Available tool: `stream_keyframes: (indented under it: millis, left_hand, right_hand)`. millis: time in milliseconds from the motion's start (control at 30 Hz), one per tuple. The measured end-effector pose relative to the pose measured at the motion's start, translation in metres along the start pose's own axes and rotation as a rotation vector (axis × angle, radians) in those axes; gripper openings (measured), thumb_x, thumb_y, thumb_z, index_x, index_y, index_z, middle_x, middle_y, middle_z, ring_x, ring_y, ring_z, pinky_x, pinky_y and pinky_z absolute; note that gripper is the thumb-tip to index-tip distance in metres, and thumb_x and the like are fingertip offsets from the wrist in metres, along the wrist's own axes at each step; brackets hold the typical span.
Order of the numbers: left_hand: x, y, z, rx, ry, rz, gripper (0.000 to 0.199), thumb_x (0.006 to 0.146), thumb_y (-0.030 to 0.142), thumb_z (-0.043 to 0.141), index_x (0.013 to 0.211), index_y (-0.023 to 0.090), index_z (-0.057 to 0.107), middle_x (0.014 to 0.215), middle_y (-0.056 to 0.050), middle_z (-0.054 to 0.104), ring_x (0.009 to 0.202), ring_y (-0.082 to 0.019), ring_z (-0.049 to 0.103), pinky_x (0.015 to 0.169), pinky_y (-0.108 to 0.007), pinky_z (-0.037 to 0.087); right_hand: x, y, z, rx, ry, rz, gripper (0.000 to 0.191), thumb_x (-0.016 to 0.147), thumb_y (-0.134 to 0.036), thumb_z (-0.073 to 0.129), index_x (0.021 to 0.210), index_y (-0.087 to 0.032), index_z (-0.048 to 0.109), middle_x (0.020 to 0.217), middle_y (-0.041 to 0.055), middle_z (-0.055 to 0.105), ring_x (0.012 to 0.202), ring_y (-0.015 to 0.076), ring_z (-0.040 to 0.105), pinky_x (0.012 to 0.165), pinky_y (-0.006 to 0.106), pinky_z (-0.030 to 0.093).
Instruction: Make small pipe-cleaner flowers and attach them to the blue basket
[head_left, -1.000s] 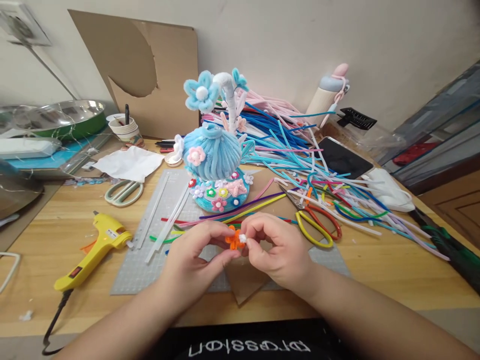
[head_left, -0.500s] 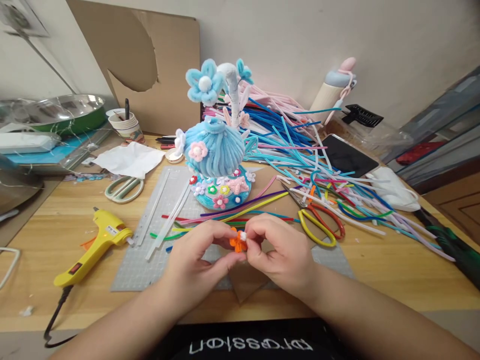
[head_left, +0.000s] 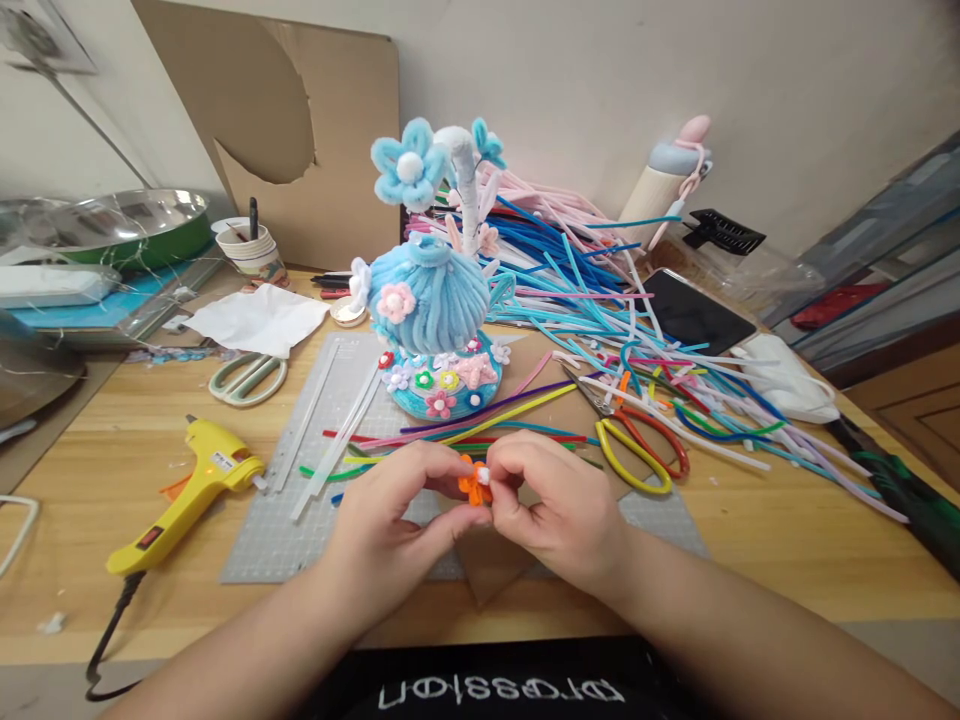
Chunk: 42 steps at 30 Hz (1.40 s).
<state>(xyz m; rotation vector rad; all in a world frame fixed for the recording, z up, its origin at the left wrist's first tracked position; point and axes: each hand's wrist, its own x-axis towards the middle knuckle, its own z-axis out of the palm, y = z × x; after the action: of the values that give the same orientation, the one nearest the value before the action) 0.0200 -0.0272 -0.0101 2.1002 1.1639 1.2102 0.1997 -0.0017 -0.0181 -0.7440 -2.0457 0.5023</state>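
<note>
Between my two hands is a small orange pipe-cleaner flower (head_left: 472,487) with a white tuft (head_left: 483,476) at its middle. My left hand (head_left: 405,510) pinches the petals from the left between thumb and fingers. From the right, my right hand (head_left: 559,510) is closed at the white tuft, its fingertips pressed together there. Behind the hands stands a blue fuzzy shell-shaped craft piece (head_left: 431,300) on a round blue base (head_left: 405,402) dotted with small coloured flowers. A large blue flower (head_left: 409,166) hangs from its white curved stem (head_left: 466,190).
A yellow glue gun (head_left: 187,490) lies left, beside clear glue sticks (head_left: 337,440) on a grey cutting mat (head_left: 262,540). Yellow-and-orange-handled pliers (head_left: 637,455) lie right, before a heap of pipe cleaners (head_left: 555,260). Scissors (head_left: 249,380) and a phone (head_left: 697,312) lie further out.
The white tuft and my right fingertips have shifted very slightly left and down against the orange flower. Everything else looks the same.
</note>
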Motion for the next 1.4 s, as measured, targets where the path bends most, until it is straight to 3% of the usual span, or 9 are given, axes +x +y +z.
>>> stream_keyframes:
  millis: [233,633,867,933,1033,1100,1167,1267,1400]
  left_hand:
    - [-0.001,0.000,-0.001,0.021,-0.019,-0.004,0.020,0.077,0.019,0.071,0.095,0.018,0.060,0.083,-0.001,0.068,0.073,-0.011,0.065,0.068,-0.020,0.054]
    - [0.000,-0.003,0.000,0.043,-0.054,-0.012,0.019,0.078,0.016,0.069,0.095,0.017,0.061,0.083,-0.002,0.069,0.073,-0.013,0.065,0.066,-0.024,0.054]
    - [-0.001,-0.003,0.001,-0.015,-0.087,-0.108,0.016,0.078,0.017,0.069,0.093,0.019,0.062,0.082,-0.002,0.069,0.073,-0.014,0.066,0.067,-0.026,0.055]
    - [-0.001,-0.002,0.001,-0.118,-0.048,-0.165,0.016,0.077,0.017,0.070,0.091,0.019,0.063,0.083,-0.002,0.069,0.073,-0.014,0.066,0.067,-0.025,0.055]
    - [0.001,0.001,0.001,-0.344,0.021,-0.271,0.017,0.075,0.015,0.071,0.089,0.019,0.063,0.086,-0.001,0.069,0.076,-0.013,0.067,0.070,-0.023,0.056]
    - [0.003,0.002,0.000,-0.485,0.026,-0.335,0.018,0.073,0.013,0.073,0.087,0.019,0.063,0.084,0.000,0.069,0.076,-0.012,0.067,0.071,-0.021,0.056]
    - [0.005,0.003,0.000,-0.589,0.008,-0.387,0.019,0.072,0.012,0.074,0.086,0.018,0.063,0.082,0.000,0.070,0.076,-0.011,0.067,0.072,-0.020,0.056]
    - [0.006,0.003,0.000,-0.671,-0.016,-0.442,0.019,0.071,0.010,0.074,0.085,0.017,0.062,0.080,0.000,0.069,0.076,-0.011,0.066,0.071,-0.020,0.055]
    - [0.008,0.002,0.002,-0.797,0.024,-0.532,0.041,0.066,0.011,0.078,0.100,0.017,0.056,0.086,-0.002,0.067,0.077,-0.012,0.066,0.068,-0.022,0.055]
  right_hand:
    - [0.000,0.001,-0.001,-0.022,-0.030,-0.033,0.013,0.085,-0.007,0.048,0.080,-0.019,0.048,0.075,0.0018,0.054,0.072,0.0128,0.052,0.064,0.023,0.045]
    - [-0.002,0.002,-0.004,-0.197,-0.211,-0.078,0.009,0.091,-0.014,0.045,0.087,-0.016,0.052,0.082,0.0049,0.057,0.075,0.0156,0.055,0.063,0.026,0.045]
    - [0.000,-0.002,-0.008,-0.237,-0.247,-0.122,0.010,0.091,-0.015,0.046,0.091,-0.015,0.056,0.083,0.0066,0.061,0.075,0.0179,0.057,0.061,0.028,0.046]
    - [0.000,-0.002,-0.008,-0.089,-0.157,-0.042,0.009,0.089,-0.014,0.048,0.092,-0.017,0.056,0.086,0.0059,0.061,0.075,0.0162,0.058,0.063,0.027,0.047]
    - [0.002,-0.003,-0.007,0.223,0.005,0.252,0.006,0.089,-0.018,0.049,0.092,-0.019,0.054,0.075,0.0015,0.057,0.060,0.0114,0.055,0.051,0.023,0.045]
    - [0.004,-0.003,-0.006,0.439,-0.026,0.471,0.007,0.090,-0.024,0.048,0.088,-0.019,0.051,0.064,-0.0022,0.053,0.048,0.0088,0.049,0.041,0.019,0.038]
    - [0.006,-0.003,-0.004,0.652,-0.148,0.615,0.013,0.091,-0.029,0.046,0.084,-0.019,0.049,0.058,-0.0043,0.051,0.042,0.0077,0.047,0.036,0.017,0.032]
    - [0.007,-0.003,-0.001,0.803,-0.228,0.689,0.017,0.090,-0.031,0.045,0.079,-0.018,0.049,0.057,-0.0047,0.051,0.041,0.0071,0.047,0.035,0.016,0.032]
    - [0.003,-0.003,0.001,0.584,-0.136,0.621,0.017,0.090,-0.026,0.046,0.076,-0.018,0.052,0.060,-0.0041,0.051,0.045,0.0070,0.047,0.043,0.019,0.039]
